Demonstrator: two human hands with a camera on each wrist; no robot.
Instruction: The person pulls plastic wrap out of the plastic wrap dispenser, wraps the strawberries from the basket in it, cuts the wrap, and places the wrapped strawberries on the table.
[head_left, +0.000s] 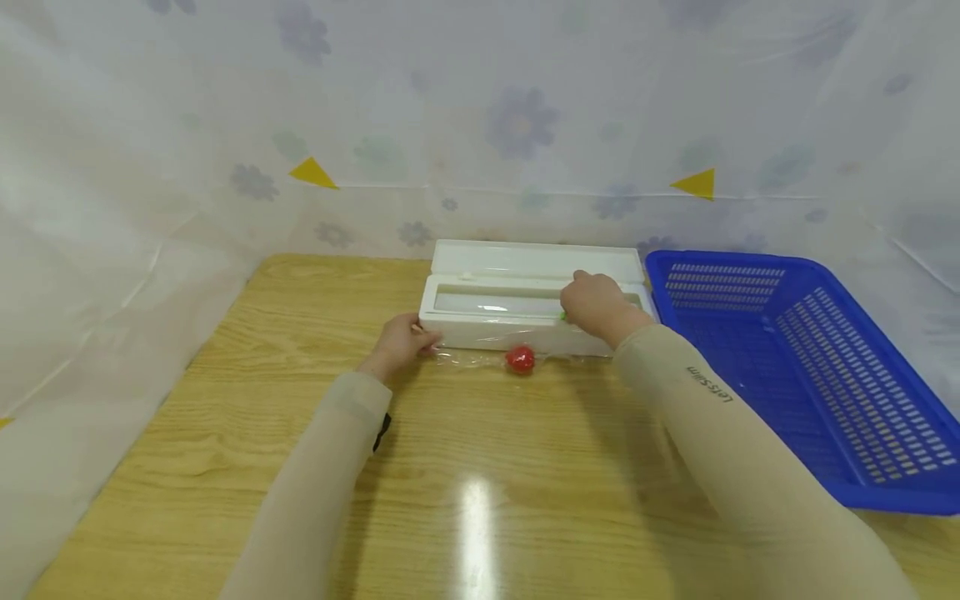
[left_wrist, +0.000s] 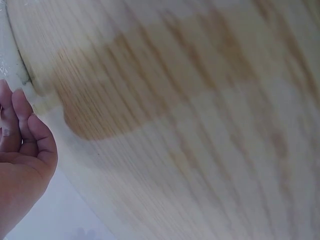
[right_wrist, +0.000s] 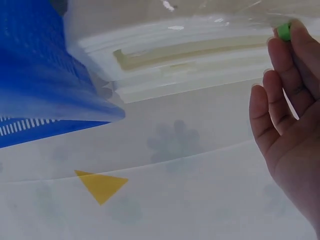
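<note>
A long white cling film box (head_left: 487,335) with its lid (head_left: 536,258) raised lies at the back of the table. My left hand (head_left: 399,343) grips its left end, thumb at the front lower corner and fingers along the side. Near the box's right end, my right hand (head_left: 596,304) pinches a small green slider (right_wrist: 284,31) between thumb and forefinger. Its other fingers are loosely bent in the right wrist view. Clear cling film (head_left: 472,358) hangs over the box front onto the table. Against it, in front of the box, sits a small shiny red round thing (head_left: 520,360).
A blue plastic basket (head_left: 750,260) with slotted walls stands right of the box, its rim close to the box's end. Behind the wooden table (head_left: 247,417) hangs a pale flowered sheet (head_left: 465,125) with yellow triangles on it.
</note>
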